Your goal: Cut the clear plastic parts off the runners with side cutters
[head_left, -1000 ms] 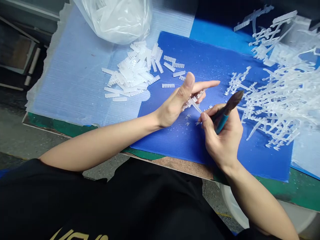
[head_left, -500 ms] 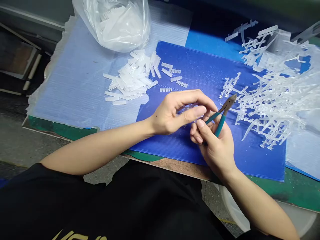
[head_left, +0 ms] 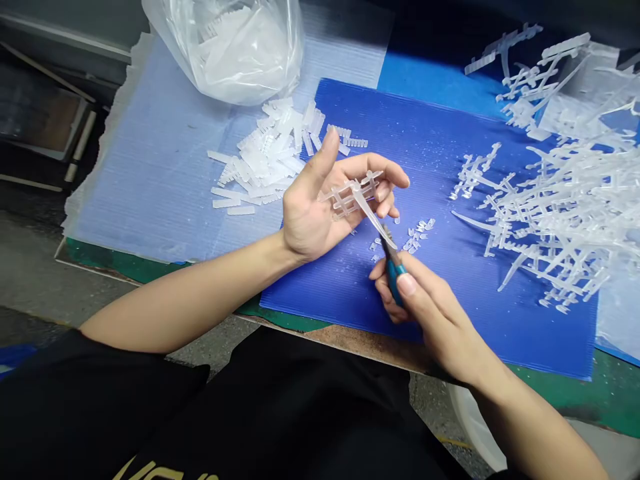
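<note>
Between both hands: translucent white plastic sprue (head_left: 356, 195), cradled in half-open left hand (head_left: 320, 207). Right hand (head_left: 420, 300) closed around teal-handled cutters (head_left: 393, 263), tips at sprue stem.

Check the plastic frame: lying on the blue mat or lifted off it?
Lifted off. The left hand holds the plastic frame above the blue mat; the cutters in the right hand meet its stem.

Bright even overhead light, soft faint shadows, mild glare on clear plastic, slight motion blur, edges bowed
</note>
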`<state>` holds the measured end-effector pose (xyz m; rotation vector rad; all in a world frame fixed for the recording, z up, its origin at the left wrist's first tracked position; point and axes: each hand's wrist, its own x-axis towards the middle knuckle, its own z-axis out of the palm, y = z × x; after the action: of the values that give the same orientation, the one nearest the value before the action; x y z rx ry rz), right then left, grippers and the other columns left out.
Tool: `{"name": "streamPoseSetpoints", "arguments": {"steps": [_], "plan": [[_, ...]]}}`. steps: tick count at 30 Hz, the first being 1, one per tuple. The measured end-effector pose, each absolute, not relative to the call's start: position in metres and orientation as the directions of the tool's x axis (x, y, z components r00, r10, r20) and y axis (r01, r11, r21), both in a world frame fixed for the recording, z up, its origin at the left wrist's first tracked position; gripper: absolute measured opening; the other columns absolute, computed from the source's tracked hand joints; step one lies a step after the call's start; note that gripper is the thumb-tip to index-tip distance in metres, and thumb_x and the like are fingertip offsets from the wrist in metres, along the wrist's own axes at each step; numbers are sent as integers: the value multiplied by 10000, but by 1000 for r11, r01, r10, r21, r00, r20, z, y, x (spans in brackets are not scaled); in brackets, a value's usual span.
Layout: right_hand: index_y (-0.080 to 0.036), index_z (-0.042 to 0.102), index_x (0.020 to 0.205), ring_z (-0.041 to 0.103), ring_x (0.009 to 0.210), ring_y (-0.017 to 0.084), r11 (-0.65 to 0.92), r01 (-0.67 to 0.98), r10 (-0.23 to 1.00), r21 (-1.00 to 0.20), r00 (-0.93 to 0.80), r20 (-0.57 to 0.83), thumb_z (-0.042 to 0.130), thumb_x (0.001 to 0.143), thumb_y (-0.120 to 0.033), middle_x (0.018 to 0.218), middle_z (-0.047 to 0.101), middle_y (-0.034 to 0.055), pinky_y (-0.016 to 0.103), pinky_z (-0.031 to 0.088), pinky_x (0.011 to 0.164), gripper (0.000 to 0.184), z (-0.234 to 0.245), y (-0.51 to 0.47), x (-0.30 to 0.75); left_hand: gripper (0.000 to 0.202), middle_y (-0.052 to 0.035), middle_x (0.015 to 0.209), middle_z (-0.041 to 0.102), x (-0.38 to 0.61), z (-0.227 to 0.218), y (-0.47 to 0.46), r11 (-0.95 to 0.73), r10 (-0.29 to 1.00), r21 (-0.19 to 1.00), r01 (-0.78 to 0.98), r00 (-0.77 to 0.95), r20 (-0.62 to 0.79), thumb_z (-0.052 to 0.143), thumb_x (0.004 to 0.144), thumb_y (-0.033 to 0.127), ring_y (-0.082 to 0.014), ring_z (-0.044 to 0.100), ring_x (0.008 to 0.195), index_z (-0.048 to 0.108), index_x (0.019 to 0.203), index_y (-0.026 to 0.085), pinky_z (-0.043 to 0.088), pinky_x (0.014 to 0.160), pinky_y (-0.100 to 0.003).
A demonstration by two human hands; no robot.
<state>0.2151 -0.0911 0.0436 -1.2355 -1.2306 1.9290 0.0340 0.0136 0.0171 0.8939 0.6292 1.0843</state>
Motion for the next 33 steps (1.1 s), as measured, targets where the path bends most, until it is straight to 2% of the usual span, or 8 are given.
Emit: {"name": "streamPoseSetpoints", "arguments": {"steps": [3,6,10,16,24,33], "plan": [[-251,609,1130,409,726,141,-466,111,754,-878,-469,-460,439,1137,-601,849,441,-24,312,395,657,389,46,-92,216,879,-73,741,650,28,22,14,178,912,880,-440,411,21,191,990,869,-191,678,744,709,803,184,613,884,-389],[-260,589,1134,441,778,152,-424,219,761,-879,-440,-477,427,1135,-619,893,465,-16,321,420,713,394,47,-91,217,795,-121,845,727,20,30,12,201,844,917,-344,537,16,270,1037,776,-243,713,868,733,771,187,586,956,-423],[-253,539,1077,466,793,163,-350,323,767,-879,-441,-467,392,1143,-616,890,522,-11,340,416,752,398,49,-89,217,799,-142,866,732,14,38,7,167,814,964,-205,580,-18,290,1022,792,-287,716,919,787,813,203,568,921,-441],[-251,487,1018,455,728,161,-304,339,776,-890,-453,-438,372,1156,-588,832,499,-23,352,378,705,382,52,-86,216,826,-157,879,704,16,41,1,152,801,976,-158,598,-28,268,1007,817,-293,674,922,791,829,203,563,848,-431],[-248,479,1013,446,720,149,-293,330,785,-898,-453,-423,370,1170,-552,825,488,-36,352,358,697,360,51,-87,216,854,-136,795,648,20,48,-1,164,796,979,-118,602,-61,239,979,858,-257,611,802,757,784,208,542,809,-416],[-244,535,1079,478,732,140,-297,317,794,-901,-442,-417,378,1176,-527,864,543,-29,335,380,726,337,54,-87,213,918,-137,793,656,20,52,-2,119,786,992,-50,615,-63,192,935,916,-263,626,853,743,747,205,536,888,-433]]}}
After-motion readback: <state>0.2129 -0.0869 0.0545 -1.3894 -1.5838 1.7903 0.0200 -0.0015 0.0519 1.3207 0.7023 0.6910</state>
